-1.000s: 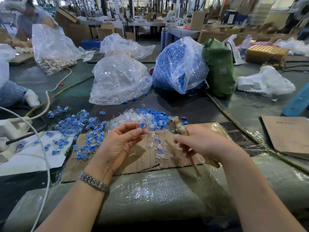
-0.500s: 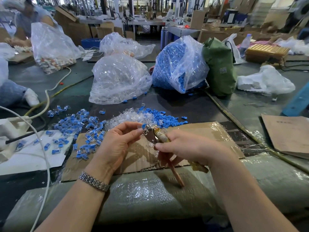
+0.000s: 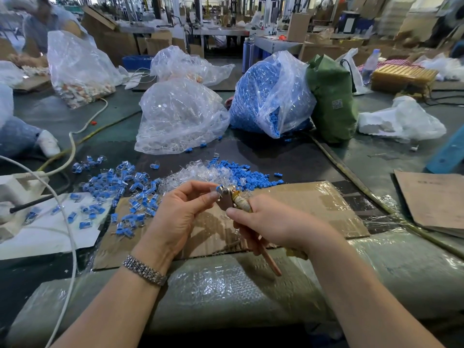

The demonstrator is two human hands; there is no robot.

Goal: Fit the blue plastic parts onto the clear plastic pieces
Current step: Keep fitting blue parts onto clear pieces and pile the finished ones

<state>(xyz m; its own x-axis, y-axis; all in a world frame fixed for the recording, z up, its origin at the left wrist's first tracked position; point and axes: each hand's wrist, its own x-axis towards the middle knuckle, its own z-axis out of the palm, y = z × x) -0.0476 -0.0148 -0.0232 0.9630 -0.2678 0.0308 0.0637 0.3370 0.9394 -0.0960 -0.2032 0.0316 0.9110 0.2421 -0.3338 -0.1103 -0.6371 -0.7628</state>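
Two hands join a small blue part to a clear piece with pliers, above a sheet of cardboard.

Assembled pieces (image 3: 118, 182) lie scattered at the left. The left hand (image 3: 180, 214) pinches a blue part (image 3: 221, 187) at the pliers (image 3: 229, 198) head. The right hand (image 3: 273, 223) grips the pliers' handles. Behind them lie loose clear pieces (image 3: 198, 173) and blue parts (image 3: 248, 175); farther back, a clear bag (image 3: 180, 114) and a bag of blue parts (image 3: 266, 96).

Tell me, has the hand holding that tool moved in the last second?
Yes. The right hand carried the tool leftward over the cardboard, meeting the left hand.
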